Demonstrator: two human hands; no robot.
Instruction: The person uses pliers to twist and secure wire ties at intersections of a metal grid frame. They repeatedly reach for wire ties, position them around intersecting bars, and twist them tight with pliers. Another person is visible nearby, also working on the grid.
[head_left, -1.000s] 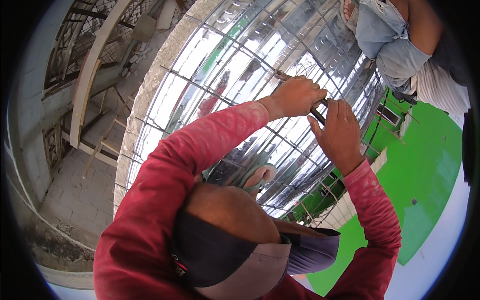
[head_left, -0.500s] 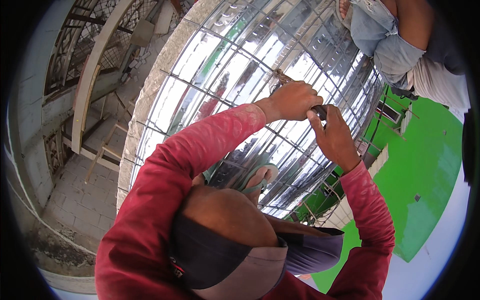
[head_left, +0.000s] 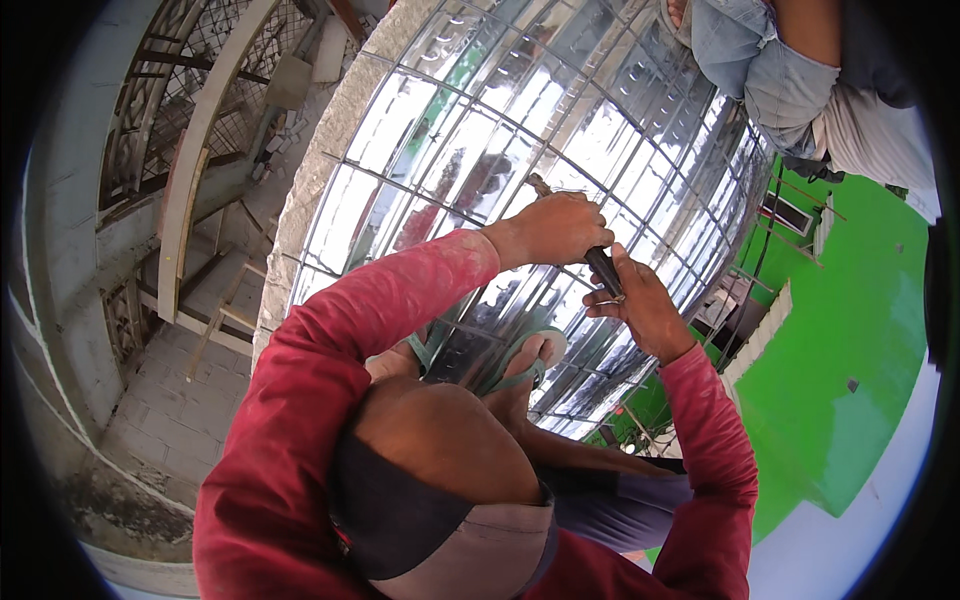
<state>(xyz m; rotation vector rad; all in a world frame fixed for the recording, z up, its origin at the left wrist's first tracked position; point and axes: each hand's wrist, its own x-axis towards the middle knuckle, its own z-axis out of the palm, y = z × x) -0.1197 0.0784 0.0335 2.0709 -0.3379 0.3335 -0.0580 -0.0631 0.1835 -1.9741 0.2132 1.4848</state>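
Tool (head_left: 604, 270): slanted toward mesh's (head_left: 547, 148) right edge; left hand (head_left: 556, 230) clasped its middle; right hand (head_left: 648, 312) at lower end, hold unclear

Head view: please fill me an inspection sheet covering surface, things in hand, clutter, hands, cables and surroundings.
Surface: wire mesh over shiny reflective sheeting, with a rough concrete edge at left.
Things in hand: one dark, elongated object; its exact kind is unclear.
Clutter: pale broken pieces on the ground below, upper left.
Hands: left hand closed around the dark object; right hand partly curled by its lower end, contact unclear.
Cables: nothing identifiable for certain.
Surroundings: green wall at right, wooden beam at left, another person's denim-clad leg at upper right.
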